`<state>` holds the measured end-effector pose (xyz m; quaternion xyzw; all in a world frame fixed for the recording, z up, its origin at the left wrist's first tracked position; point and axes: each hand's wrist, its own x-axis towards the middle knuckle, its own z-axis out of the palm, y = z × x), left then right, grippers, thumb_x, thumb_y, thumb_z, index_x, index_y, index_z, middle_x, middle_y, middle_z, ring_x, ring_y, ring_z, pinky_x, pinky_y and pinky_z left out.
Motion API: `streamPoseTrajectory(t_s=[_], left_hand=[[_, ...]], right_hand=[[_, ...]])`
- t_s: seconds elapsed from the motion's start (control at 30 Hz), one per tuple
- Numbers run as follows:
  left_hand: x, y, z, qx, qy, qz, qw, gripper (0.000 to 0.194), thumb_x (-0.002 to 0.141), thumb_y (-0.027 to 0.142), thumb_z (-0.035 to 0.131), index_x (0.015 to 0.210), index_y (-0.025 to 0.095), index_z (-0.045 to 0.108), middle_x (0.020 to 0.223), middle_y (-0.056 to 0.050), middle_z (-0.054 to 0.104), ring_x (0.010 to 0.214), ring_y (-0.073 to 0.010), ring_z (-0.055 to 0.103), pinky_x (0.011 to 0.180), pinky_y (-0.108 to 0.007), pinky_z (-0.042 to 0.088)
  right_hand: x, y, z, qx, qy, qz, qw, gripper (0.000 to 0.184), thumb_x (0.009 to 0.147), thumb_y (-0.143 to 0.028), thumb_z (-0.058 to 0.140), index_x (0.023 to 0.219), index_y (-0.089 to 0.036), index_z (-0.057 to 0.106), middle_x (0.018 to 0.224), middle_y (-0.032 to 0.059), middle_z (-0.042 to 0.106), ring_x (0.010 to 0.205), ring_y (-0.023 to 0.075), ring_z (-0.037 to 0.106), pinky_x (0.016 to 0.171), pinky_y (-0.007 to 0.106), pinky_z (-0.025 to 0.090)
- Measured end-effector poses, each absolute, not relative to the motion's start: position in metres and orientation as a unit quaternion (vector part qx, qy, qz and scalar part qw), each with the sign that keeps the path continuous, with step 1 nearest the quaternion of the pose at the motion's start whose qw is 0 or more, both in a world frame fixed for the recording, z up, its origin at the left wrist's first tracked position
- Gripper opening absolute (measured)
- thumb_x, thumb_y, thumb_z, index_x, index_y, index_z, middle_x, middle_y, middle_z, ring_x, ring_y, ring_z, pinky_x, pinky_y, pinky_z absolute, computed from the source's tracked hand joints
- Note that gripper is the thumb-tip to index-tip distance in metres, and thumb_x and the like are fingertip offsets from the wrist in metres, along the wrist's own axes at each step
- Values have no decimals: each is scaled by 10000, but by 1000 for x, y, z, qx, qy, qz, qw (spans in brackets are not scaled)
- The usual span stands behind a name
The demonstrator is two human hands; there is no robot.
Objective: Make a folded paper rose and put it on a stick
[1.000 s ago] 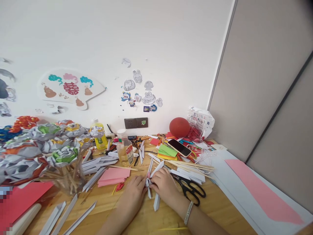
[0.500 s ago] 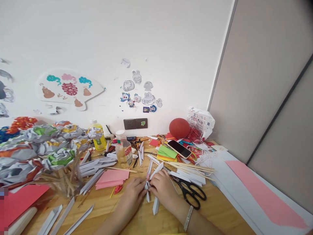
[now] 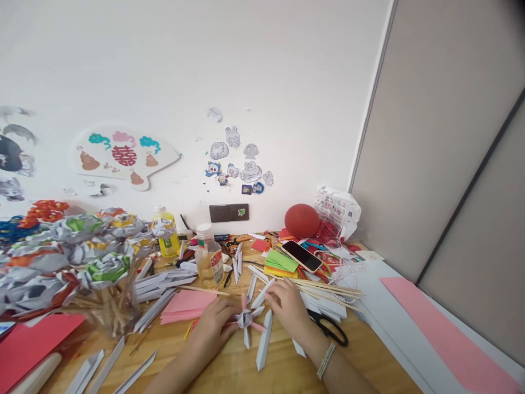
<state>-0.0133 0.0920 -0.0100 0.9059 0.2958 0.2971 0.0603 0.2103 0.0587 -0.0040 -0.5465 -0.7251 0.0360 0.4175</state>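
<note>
My left hand (image 3: 214,329) lies on the left of a star-like folded paper piece (image 3: 245,319) with white and pink arms. Its fingers are closed on one of those arms. My right hand (image 3: 289,307) is to the right of the piece, its fingertips pinched on a white folded paper strip (image 3: 262,294) that points up and right. Another white paper strip (image 3: 264,340) lies on the table between the star piece and my right wrist. Black-handled scissors (image 3: 328,328) lie partly hidden behind my right forearm.
Pink paper squares (image 3: 184,305) and a bundle of white strips (image 3: 164,279) are on the left. Behind stand a clear glue bottle (image 3: 209,260) and a cup of paper flowers on sticks (image 3: 110,306). A phone (image 3: 301,256) rests on coloured paper beside wooden sticks (image 3: 328,287).
My right hand has moved away from the centre of the folded piece, up and right, to a white strip. My left hand has shifted slightly left, and the piece's arms now show.
</note>
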Motion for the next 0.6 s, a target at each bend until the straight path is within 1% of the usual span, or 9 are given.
streamPoseTrajectory(t_s=[0.07, 0.13, 0.23, 0.37, 0.5, 0.6], left_hand=[[-15, 93, -10, 904, 283, 319, 13, 129, 843, 258, 572, 940, 229, 653, 907, -78, 672, 838, -219, 608, 729, -334, 486], [-17, 94, -10, 897, 274, 345, -31, 139, 860, 218, 540, 961, 227, 636, 907, -77, 661, 834, -215, 600, 737, -341, 474], [-17, 92, -9, 887, 260, 376, -68, 154, 870, 165, 512, 976, 220, 609, 911, -74, 648, 845, -204, 589, 754, -335, 462], [-14, 86, -9, 883, 248, 390, -86, 152, 871, 134, 500, 971, 207, 588, 899, -73, 638, 826, -186, 586, 727, -298, 464], [-12, 84, -10, 874, 245, 407, -103, 160, 869, 107, 477, 949, 198, 581, 871, -66, 641, 796, -176, 587, 708, -283, 468], [-9, 83, -10, 872, 251, 411, -87, 150, 864, 109, 471, 905, 193, 588, 850, -63, 641, 772, -175, 586, 692, -279, 466]], right_hand=[[212, 60, -3, -546, -715, 24, 435, 93, 848, -139, 565, 823, -188, 640, 840, 53, 643, 833, 219, 542, 756, 343, 404], [211, 58, -1, -531, -720, 17, 446, 110, 858, -132, 544, 867, -195, 633, 858, 49, 638, 843, 212, 538, 756, 335, 410], [204, 50, 5, -471, -769, -6, 432, 138, 852, -126, 554, 909, -225, 632, 920, 31, 630, 872, 205, 519, 778, 334, 401], [192, 39, 8, -417, -823, -49, 383, 158, 847, -150, 586, 972, -242, 616, 1006, 27, 610, 912, 210, 487, 816, 348, 384], [187, 36, 6, -404, -831, -88, 373, 128, 895, -150, 519, 948, -226, 608, 941, 26, 618, 880, 192, 482, 800, 331, 388], [188, 37, 6, -394, -831, -120, 374, 117, 877, -160, 543, 966, -211, 599, 904, 31, 617, 841, 195, 479, 764, 337, 389]])
